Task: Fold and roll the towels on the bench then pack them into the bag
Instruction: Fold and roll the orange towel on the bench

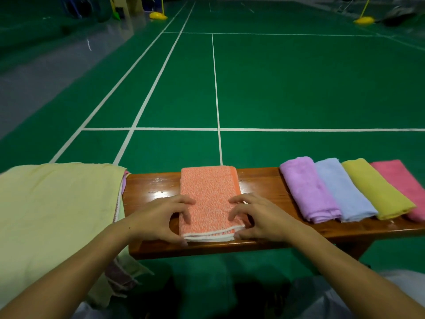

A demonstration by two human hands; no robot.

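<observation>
L hand & R hand gripped the near end of the folded orange towel mid-desk, fingers curled over its edges, w/ 4 rolled towels at right.

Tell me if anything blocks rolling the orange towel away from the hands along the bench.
Nothing visible does. Both the left hand and right hand already grip the orange towel at its near end; the rolled purple towel lies apart, off to the right.
</observation>
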